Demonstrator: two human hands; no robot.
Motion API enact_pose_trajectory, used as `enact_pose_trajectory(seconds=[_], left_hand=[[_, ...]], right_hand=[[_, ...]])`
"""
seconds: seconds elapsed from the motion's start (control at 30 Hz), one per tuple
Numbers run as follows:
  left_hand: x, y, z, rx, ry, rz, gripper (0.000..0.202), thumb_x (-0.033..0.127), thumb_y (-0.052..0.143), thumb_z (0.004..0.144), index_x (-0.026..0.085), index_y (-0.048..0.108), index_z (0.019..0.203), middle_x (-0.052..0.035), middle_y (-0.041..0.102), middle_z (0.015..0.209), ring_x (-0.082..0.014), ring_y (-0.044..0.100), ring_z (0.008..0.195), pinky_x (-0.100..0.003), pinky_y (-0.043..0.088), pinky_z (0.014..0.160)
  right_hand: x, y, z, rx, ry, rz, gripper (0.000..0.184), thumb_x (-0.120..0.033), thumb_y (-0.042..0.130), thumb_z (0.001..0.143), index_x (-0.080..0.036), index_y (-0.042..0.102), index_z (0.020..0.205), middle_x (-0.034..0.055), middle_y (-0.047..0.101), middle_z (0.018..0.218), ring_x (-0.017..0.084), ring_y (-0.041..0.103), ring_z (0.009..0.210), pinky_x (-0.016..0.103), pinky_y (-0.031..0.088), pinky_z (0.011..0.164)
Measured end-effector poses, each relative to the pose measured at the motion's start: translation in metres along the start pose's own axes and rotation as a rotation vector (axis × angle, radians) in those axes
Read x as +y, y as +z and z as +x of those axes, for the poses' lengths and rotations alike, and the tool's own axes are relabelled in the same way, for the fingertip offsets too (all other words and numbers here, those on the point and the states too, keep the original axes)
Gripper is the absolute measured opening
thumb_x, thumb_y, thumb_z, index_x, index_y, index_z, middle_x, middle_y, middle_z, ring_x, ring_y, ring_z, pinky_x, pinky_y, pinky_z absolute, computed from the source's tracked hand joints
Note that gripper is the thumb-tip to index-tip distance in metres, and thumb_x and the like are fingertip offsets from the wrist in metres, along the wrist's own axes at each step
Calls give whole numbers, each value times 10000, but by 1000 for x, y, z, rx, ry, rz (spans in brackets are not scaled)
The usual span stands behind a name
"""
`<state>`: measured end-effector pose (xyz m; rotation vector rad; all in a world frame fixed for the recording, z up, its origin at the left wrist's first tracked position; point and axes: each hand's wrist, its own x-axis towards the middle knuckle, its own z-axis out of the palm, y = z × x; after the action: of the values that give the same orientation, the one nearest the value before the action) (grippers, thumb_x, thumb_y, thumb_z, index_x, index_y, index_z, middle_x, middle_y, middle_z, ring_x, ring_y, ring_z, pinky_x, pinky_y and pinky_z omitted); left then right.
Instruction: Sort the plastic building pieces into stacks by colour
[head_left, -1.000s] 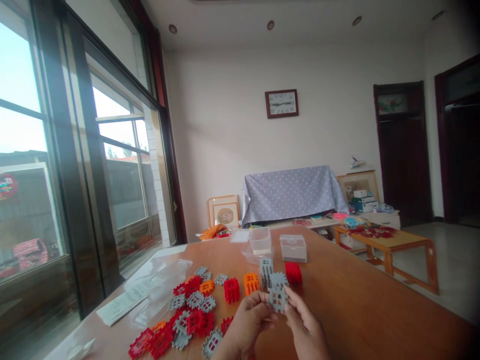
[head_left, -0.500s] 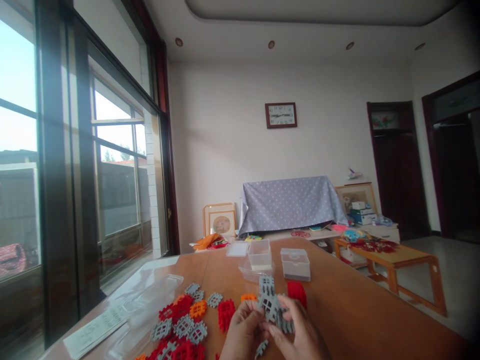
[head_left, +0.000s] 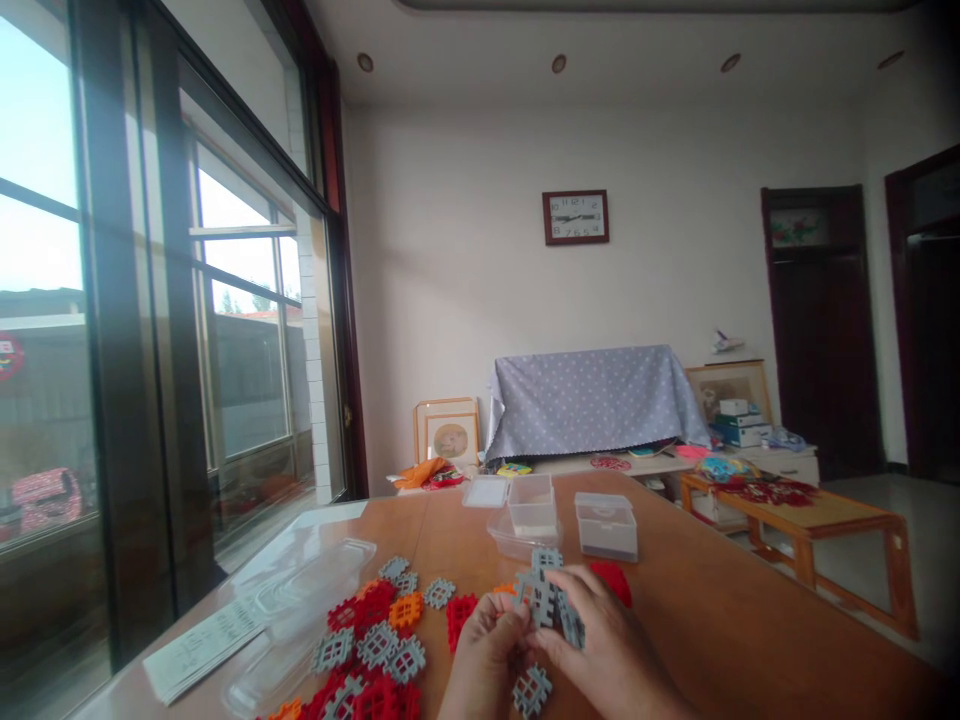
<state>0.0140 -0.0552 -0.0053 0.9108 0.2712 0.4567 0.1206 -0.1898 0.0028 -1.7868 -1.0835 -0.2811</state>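
Note:
Both of my hands meet low in the middle of the view over the wooden table (head_left: 735, 630). My left hand (head_left: 484, 660) and my right hand (head_left: 600, 650) are closed together on a grey cluster of interlocking plastic tiles (head_left: 551, 600), held just above the tabletop. A single grey tile (head_left: 532, 690) lies under my hands. To the left, a loose heap of red, grey and orange tiles (head_left: 375, 640) is spread on the table. A red assembled block (head_left: 615, 580) sits just behind my right hand, partly hidden.
Clear plastic boxes (head_left: 606, 525) and an open tub (head_left: 531, 515) stand further back on the table. A clear lid (head_left: 300, 600) and a paper sheet (head_left: 202, 645) lie at left by the window. A low wooden table (head_left: 817, 515) stands at right.
The view has tilted and shifted slightly. My hands have stayed closed on the grey tile cluster, turning it and lowering it a little towards the table.

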Motion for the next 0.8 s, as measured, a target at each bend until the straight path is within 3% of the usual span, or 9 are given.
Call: enact_pose_trajectory(seconds=[0.13, 0.3, 0.47, 0.67, 0.8], left_hand=[[7, 4, -6, 11, -3, 7, 467, 397, 942, 634, 193, 576, 841, -8, 700, 742, -129, 673, 669, -205, 447, 644], [19, -1, -8, 146, 130, 86, 499, 477, 915, 642, 200, 596, 908, -70, 757, 924, -167, 700, 780, -253, 485, 724], [22, -15, -1, 275, 175, 163, 524, 558, 876, 652, 195, 598, 908, -68, 752, 895, -157, 670, 728, -271, 485, 726], [19, -21, 5, 275, 155, 203, 506, 552, 867, 652, 199, 573, 864, -43, 726, 821, -134, 627, 670, -240, 439, 657], [19, -19, 5, 265, 154, 224, 485, 535, 867, 642, 200, 588, 855, -31, 716, 801, -133, 629, 662, -225, 405, 625]], right_hand=[[-1, -2, 12, -26, 27, 59, 402, -252, 728, 718, -291, 729, 1119, 49, 704, 1112, 276, 664, 1008, 362, 547, 877], [34, -14, 42, -25, 98, 5, 458, -292, 722, 705, -255, 714, 1161, 57, 675, 1176, 271, 649, 1056, 380, 532, 932], [70, -21, 70, -42, 137, -55, 467, -296, 750, 675, -248, 749, 1139, 67, 666, 1189, 301, 605, 1157, 403, 478, 1009], [85, -11, 79, -106, 165, -87, 469, -308, 759, 662, -237, 772, 1125, 75, 676, 1164, 302, 617, 1112, 386, 489, 940], [91, -8, 83, -118, 165, -63, 491, -308, 763, 660, -232, 774, 1145, 79, 683, 1190, 306, 618, 1144, 403, 472, 996]])
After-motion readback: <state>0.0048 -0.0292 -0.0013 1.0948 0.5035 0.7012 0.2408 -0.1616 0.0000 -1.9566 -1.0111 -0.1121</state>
